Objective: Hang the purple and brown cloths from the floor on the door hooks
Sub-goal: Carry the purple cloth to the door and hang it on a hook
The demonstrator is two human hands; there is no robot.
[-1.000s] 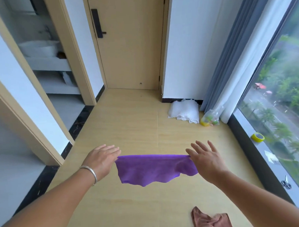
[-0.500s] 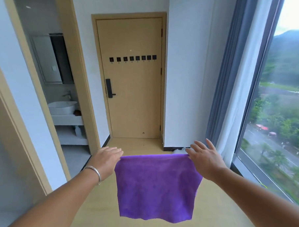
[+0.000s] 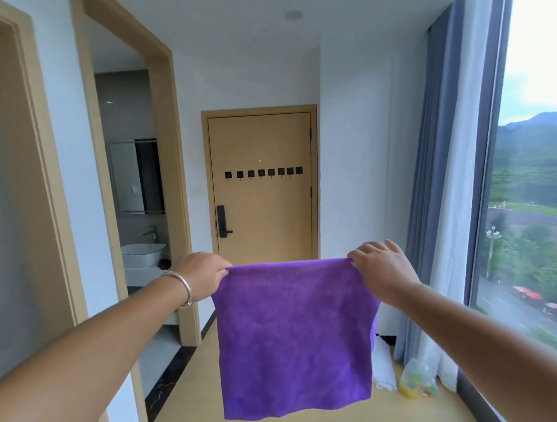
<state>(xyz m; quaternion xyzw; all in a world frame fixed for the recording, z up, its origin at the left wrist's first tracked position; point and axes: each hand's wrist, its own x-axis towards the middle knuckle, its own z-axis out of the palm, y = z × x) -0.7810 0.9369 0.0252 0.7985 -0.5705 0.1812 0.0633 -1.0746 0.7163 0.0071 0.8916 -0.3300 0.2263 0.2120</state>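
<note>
We are looking down the hall at the door [image 3: 263,186], which is well away from us, with its row of little black hooks [image 3: 262,173] up high. We are holding the purple cloth [image 3: 293,334] up flat in the air, our left hand [image 3: 201,275] and right hand [image 3: 380,268] each pinching a top corner. We are thinking it is best to keep the top edge tight, walk close, and slip it over a hook; the brown cloth is not showing here.

Hidden and unreadable bits
purple cloth [image 3: 295,337] blocks the door [image 3: 261,141] bottom beyond both hands; door hooks [image 3: 262,173] too small to make out shape.
</note>
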